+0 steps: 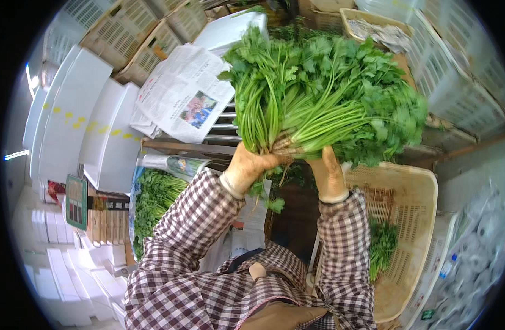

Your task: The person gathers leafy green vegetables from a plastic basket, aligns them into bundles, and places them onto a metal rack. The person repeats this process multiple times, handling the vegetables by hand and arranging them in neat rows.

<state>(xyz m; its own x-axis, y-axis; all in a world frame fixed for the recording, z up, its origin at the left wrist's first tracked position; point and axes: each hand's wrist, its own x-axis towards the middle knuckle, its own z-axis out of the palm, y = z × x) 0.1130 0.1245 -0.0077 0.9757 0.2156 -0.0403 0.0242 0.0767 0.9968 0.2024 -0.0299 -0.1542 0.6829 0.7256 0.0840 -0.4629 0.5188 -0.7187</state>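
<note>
A large bunch of leafy green herbs [326, 95], which looks like coriander, is held up with its pale root ends towards me. My left hand [254, 167] grips the roots and lower stems from the left. My right hand [330, 173] supports the stems from the right, its thumb raised against them; its other fingers are partly hidden under the bunch. Both hands wear light-coloured, stained gloves. A few loose sprigs [273, 202] dangle below my left hand. The leaves spread away from me over a metal rack.
Printed newspaper sheets [186, 95] lie at the rack's left. More greens [153, 202] fill a lined container at the left, near a green scale display [76, 202] and white foam boxes [71, 119]. A plastic basket [417, 247] at the right holds a smaller bunch [382, 247].
</note>
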